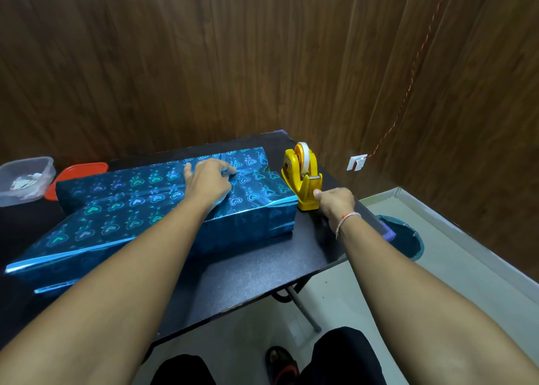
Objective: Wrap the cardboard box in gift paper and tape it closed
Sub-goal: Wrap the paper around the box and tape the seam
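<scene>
A long box [140,209] covered in shiny blue gift paper with heart patterns lies across the black table [262,271]. My left hand [208,182] rests on top of the box near its right end, fingers bent and pressing the paper's overlapping edge down. A yellow tape dispenser [303,174] with a white tape roll stands just right of the box. My right hand [335,202] is at the dispenser's front end by the cutter, fingers curled; whether a tape strip is pinched in them cannot be seen.
A clear plastic tub [24,180] with small white scraps and a red lid [77,174] sit at the table's back left. A teal bin [405,238] stands on the floor to the right. Wood-panelled walls close in behind; a wall socket [358,162] with a red cord.
</scene>
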